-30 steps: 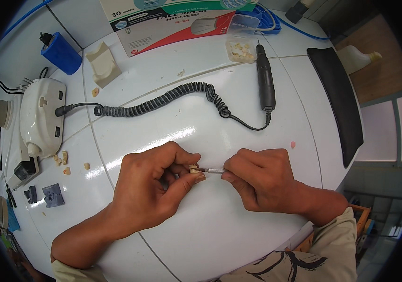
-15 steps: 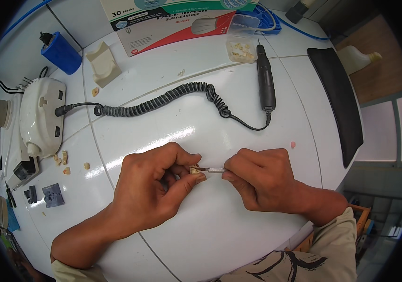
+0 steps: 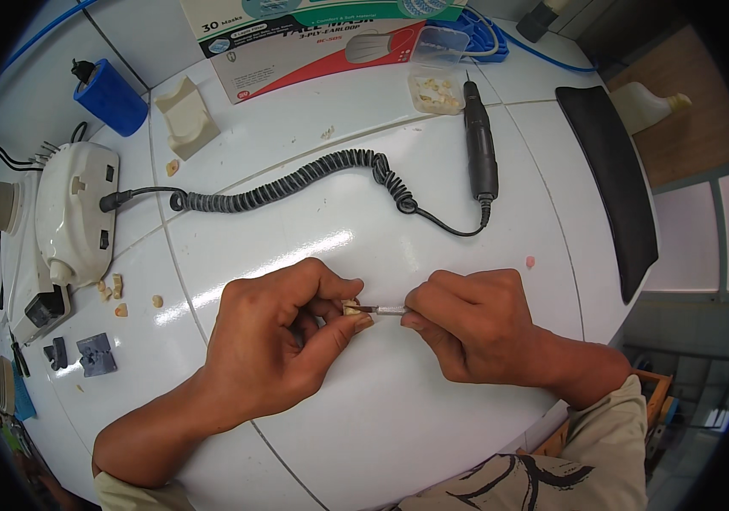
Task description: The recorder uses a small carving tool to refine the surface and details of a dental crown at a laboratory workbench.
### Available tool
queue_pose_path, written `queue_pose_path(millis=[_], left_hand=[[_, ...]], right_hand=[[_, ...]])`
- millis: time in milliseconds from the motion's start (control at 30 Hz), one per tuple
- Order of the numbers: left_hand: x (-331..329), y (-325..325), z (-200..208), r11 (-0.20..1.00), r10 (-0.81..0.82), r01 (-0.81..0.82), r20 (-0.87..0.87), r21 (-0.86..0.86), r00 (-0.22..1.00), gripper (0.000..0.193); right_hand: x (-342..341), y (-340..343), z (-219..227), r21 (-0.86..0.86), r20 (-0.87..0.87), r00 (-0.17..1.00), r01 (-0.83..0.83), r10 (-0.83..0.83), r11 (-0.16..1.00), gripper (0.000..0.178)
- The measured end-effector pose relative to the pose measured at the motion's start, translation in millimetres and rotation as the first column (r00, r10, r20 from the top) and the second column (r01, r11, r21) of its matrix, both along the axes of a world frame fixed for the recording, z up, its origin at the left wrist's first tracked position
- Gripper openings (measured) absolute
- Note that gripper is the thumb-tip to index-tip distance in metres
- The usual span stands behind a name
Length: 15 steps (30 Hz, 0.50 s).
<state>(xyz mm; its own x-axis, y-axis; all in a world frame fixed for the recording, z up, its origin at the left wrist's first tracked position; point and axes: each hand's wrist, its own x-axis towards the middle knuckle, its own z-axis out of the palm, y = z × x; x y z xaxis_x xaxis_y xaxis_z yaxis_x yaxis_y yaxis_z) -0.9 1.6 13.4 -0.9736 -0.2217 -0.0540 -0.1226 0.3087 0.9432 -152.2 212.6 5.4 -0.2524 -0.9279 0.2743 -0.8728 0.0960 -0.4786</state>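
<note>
Over the middle of the white tabletop, my left hand (image 3: 283,332) pinches a small cream-yellow tooth-model piece (image 3: 351,309) between its fingertips. My right hand (image 3: 475,324) is closed round a slim hand tool (image 3: 391,310) with a silver shank. The tool's narrow, brownish tip lies against the top of the piece. Its handle is hidden inside my right fist. The two hands are a short gap apart, bridged by the tool.
A black rotary handpiece (image 3: 481,145) lies behind my right hand, its coiled cord (image 3: 283,180) running to a white control box (image 3: 77,213). Around them are a mask box (image 3: 313,64), a small clear box (image 3: 437,92), a cream block (image 3: 187,117), a blue holder (image 3: 113,98) and grey pieces (image 3: 97,354).
The tool tip and the tooth-model piece have shifted very slightly. Both hands keep nearly the same place and grip.
</note>
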Motion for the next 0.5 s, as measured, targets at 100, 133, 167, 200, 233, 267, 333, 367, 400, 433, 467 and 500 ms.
queue_pose_path(millis=[100, 133, 167, 200, 233, 267, 333, 367, 400, 433, 467, 500], left_hand=[[0.0, -0.1, -0.1, 1.000, 0.001, -0.001, 0.001, 0.001, 1.000, 0.018], [0.1, -0.2, -0.2, 1.000, 0.002, -0.002, 0.003, 0.004, 1.000, 0.019], [0.3, -0.3, 0.0, 1.000, 0.003, -0.003, 0.003, 0.003, 1.000, 0.019], [0.0, -0.1, 0.1, 1.000, 0.003, -0.003, 0.006, 0.007, 1.000, 0.018], [-0.2, 0.1, 0.3, 1.000, 0.003, -0.003, 0.009, 0.010, 1.000, 0.018], [-0.5, 0.4, 0.8, 1.000, 0.002, -0.002, 0.008, 0.011, 1.000, 0.018], [-0.5, 1.0, 1.7, 1.000, 0.001, -0.001, 0.005, -0.003, 1.000, 0.018], [-0.3, 1.3, 1.2, 1.000, 0.001, -0.001, 0.005, -0.003, 1.000, 0.018], [-0.3, 1.3, 0.5, 1.000, 0.005, -0.005, 0.004, 0.003, 1.000, 0.018], [-0.3, 1.4, 0.1, 1.000, 0.008, -0.008, 0.002, 0.008, 1.000, 0.018], [-0.3, 1.4, -0.1, 1.000, 0.008, -0.008, 0.002, 0.008, 1.000, 0.018], [-0.2, 1.0, -0.2, 1.000, 0.005, -0.006, 0.005, 0.011, 1.000, 0.018]], right_hand=[[0.7, -0.2, 0.5, 0.003, -0.005, 1.000, 0.001, -0.001, 1.000, 0.017], [0.9, -0.5, 0.5, 0.004, -0.008, 1.000, 0.002, -0.002, 1.000, 0.017], [0.8, -0.5, 0.5, 0.003, -0.007, 1.000, 0.002, -0.002, 1.000, 0.017], [0.4, 0.0, 1.0, 0.008, -0.009, 1.000, -0.002, 0.002, 1.000, 0.017], [0.2, 0.4, 1.5, 0.014, -0.010, 1.000, -0.007, 0.007, 1.000, 0.018], [0.1, 0.6, 1.6, 0.014, -0.011, 1.000, -0.006, 0.006, 1.000, 0.018], [0.1, 0.6, 0.7, 0.010, -0.011, 1.000, 0.006, -0.006, 1.000, 0.018], [0.0, 0.9, 0.7, 0.010, -0.011, 1.000, 0.006, -0.005, 1.000, 0.018], [-0.5, 1.1, 1.0, 0.013, -0.015, 1.000, -0.006, 0.006, 1.000, 0.018], [-0.8, 1.1, 1.2, 0.016, -0.019, 1.000, -0.017, 0.017, 1.000, 0.018], [-0.6, 1.1, 1.1, 0.016, -0.019, 1.000, -0.018, 0.018, 1.000, 0.018], [0.0, 0.6, 0.8, 0.017, -0.021, 1.000, -0.004, 0.005, 1.000, 0.018]])
